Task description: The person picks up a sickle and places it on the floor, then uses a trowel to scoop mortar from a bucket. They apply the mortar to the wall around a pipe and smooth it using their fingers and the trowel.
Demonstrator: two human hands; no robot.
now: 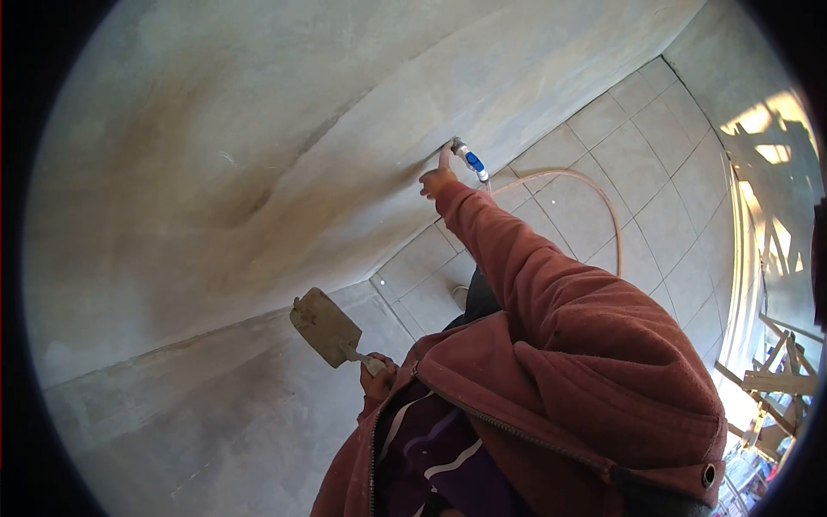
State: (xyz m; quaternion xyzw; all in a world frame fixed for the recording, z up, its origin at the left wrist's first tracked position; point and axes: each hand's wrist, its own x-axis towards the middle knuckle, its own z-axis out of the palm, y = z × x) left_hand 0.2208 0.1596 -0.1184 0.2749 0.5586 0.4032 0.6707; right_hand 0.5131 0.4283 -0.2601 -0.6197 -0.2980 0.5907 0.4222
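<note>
My left hand [377,377] is closed around the handle of a trowel [326,327]. The trowel's broad, square-ended blade is coated in dried-looking grey-brown material and points toward the wall. My right arm reaches out to the plastered wall [258,112]. There my right hand [438,179] has its index finger stretched out, at or touching the wall beside a tap [459,147] with a blue lever handle [474,161]. The other fingers are partly curled, and nothing shows in them. A pinkish hose [594,183] runs from near the tap's outlet across the floor.
Large grey tiles [637,164] cover the floor below the wall. Another plastered wall [224,414] meets the first at a corner on the left. Wooden pieces [780,383] are piled at the far right, near a sunlit opening. A shoe [460,296] shows beneath me.
</note>
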